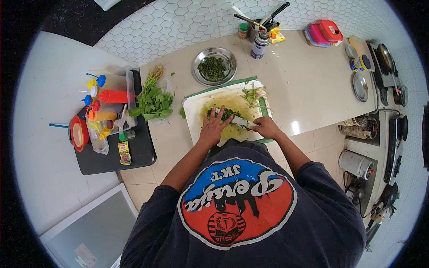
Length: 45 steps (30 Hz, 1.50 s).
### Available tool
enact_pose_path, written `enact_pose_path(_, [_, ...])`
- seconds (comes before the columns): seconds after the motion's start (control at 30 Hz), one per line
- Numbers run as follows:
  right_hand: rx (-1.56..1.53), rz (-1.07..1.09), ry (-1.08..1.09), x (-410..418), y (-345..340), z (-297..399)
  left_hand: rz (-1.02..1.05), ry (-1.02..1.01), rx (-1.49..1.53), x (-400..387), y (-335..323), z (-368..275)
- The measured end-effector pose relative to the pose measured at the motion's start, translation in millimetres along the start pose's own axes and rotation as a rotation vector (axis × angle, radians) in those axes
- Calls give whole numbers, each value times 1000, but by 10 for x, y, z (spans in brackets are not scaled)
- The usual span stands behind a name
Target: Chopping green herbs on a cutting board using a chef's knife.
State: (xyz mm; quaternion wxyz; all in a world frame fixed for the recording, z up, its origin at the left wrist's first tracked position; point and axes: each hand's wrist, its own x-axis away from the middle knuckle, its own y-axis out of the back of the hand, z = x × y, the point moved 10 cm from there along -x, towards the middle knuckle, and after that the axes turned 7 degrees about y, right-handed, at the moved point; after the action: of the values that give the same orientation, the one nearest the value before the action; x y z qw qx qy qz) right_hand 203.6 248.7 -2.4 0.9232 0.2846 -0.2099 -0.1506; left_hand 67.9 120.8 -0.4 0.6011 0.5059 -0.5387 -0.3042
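Note:
My right hand grips a broad-bladed knife at its handle end. The blade lies slantwise over dark green chopped leaves on a white cutting board. With fingers spread, my left hand rests over the far end of the blade, hiding its tip. Green juice stains the board's middle. Thin cut stems lie at its far right corner. Beyond the board, a round steel plate holds a heap of finely chopped greens.
Left of the board lies a bunch of leafy greens with roots. Sauce squeeze bottles fill a clear bin on a black surface. A gas torch canister stands behind. Plastic containers and a steel plate sit rightward.

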Motion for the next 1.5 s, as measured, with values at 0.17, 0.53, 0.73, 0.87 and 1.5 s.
enact_pose_path(0.17, [6, 112, 26, 125, 207, -22, 19, 58, 26, -20, -112, 135])
enact_pose_path(0.53, [33, 148, -85, 250, 617, -281, -1, 37, 97, -63, -83, 205])
enact_pose_path(0.73, [96, 53, -18, 200, 598, -238, 46, 35, 80, -43, -133, 204])
enact_pose_path(0.87, [145, -76, 61, 150, 502, -49, -58, 51, 214, -47, 69, 233])
enact_pose_path(1.5, [431, -384, 462, 16, 118, 863, 33, -75, 199, -148, 469, -346])
